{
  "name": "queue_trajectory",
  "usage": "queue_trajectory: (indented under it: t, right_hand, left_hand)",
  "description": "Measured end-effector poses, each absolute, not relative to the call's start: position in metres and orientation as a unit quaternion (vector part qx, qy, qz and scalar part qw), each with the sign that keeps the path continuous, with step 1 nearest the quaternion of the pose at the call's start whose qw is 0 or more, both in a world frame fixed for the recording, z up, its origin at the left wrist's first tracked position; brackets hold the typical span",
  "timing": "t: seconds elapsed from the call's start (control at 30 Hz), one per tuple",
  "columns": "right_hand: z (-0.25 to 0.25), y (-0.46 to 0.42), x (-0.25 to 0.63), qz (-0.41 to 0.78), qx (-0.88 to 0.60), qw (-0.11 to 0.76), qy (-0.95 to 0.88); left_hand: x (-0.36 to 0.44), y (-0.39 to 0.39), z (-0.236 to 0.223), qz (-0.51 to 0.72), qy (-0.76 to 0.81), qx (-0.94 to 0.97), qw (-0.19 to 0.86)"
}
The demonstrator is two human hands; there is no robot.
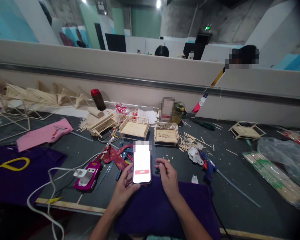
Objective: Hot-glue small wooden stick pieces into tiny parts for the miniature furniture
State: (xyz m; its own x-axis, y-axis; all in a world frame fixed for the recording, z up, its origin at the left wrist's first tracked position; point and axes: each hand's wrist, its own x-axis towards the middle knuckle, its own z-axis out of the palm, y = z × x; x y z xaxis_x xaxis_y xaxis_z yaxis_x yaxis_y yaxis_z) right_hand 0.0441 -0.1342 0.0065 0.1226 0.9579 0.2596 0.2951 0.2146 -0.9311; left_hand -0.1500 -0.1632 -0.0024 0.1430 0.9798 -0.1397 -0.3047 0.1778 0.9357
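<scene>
A smartphone (142, 162) with a bright white screen and a red bar stands upright in my left hand (126, 183), whose fingers wrap its left side and lower edge. Apart from the phone, my right hand (167, 175) hovers just to its right with curled, slightly parted fingers and nothing in them. Below both hands lies a dark purple cloth (160, 210). Beyond the phone stand two small wooden stick models shaped like beds, one (134, 128) to the left and one (166, 134) to the right with small pieces on it.
A magenta power strip (90, 176) with white cables sits left. Right are loose sticks (190, 141), a blue glue gun (207, 166) and bagged sticks (275, 176). Yellow-handled scissors (15, 164) lie far left. A dark bottle (98, 100) stands near the partition (130, 66); people sit beyond.
</scene>
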Motion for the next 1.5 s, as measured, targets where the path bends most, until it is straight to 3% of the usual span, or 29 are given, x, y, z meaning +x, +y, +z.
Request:
queue_trajectory:
  t: [0.27, 0.4, 0.73, 1.33, 1.5]
  right_hand:
    - [0.008, -0.105, 0.037, 0.590, -0.494, 0.433, -0.469]
    - [0.011, -0.104, 0.033, 0.658, -0.447, 0.413, -0.444]
    - [0.015, -0.103, 0.031, 0.663, -0.470, 0.396, -0.427]
    - [0.014, -0.104, 0.026, 0.622, -0.470, 0.444, -0.442]
    - [0.022, -0.095, 0.029, 0.576, -0.484, 0.483, -0.449]
  left_hand:
    - [-0.151, -0.164, -0.009, 0.509, 0.395, 0.405, 0.649]
    - [-0.152, -0.163, -0.010, 0.504, 0.395, 0.406, 0.652]
    - [-0.153, -0.163, -0.008, 0.511, 0.400, 0.400, 0.647]
    - [-0.152, -0.162, -0.006, 0.502, 0.375, 0.380, 0.680]
    - [-0.149, -0.161, -0.013, 0.522, 0.411, 0.388, 0.639]
